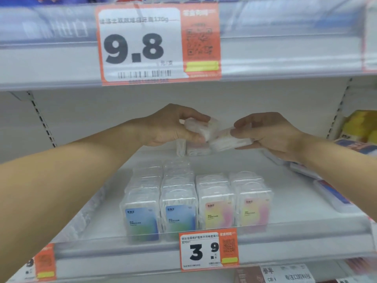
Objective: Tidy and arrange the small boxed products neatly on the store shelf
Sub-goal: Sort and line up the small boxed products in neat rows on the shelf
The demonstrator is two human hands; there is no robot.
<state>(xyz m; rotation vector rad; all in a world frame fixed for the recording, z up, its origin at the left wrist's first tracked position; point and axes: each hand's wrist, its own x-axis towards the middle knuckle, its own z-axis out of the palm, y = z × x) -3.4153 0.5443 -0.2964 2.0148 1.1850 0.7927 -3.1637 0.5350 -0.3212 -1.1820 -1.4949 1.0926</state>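
Note:
Both hands are raised above the back of the white shelf (295, 190). My left hand (171, 125) grips a small clear plastic box (201, 127) between thumb and fingers. My right hand (269, 133) holds a second clear box (228, 140) with a pinkish label, and its end touches the first box. At the shelf front stand neat rows of the same boxes: two rows with blue labels (161, 219) on the left and two rows with pink and yellow labels (234, 213) on the right. A few loose boxes (193, 150) lie at the back beneath my hands.
A clear lip with a 3.9 price tag (209, 250) edges the shelf front. The upper shelf rail carries a 9.8 price tag (159, 43) close overhead. Flat boxes with blue and red print (330, 190) lie along the right side, with yellow packs (359, 125) behind them.

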